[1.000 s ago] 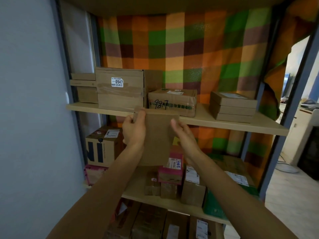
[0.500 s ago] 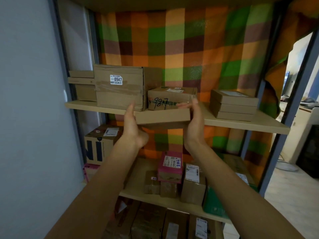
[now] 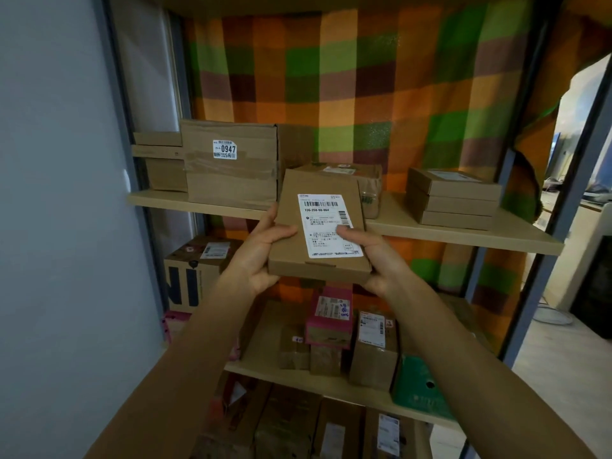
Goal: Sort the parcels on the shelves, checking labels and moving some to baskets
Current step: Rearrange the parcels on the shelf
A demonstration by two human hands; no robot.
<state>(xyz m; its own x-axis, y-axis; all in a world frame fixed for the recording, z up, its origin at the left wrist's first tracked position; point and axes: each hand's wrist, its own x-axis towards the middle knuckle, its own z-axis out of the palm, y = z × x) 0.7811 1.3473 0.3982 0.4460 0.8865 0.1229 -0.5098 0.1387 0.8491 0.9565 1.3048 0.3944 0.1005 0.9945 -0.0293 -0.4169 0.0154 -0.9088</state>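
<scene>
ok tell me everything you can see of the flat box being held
The flat box is thin brown cardboard, closed, with a tuck tab at its near edge. It is tilted, top face toward the camera, before the upper shelf. A white barcode label covers its right part. The left hand grips its left side, the right hand its right, both thumbs on top.
</scene>
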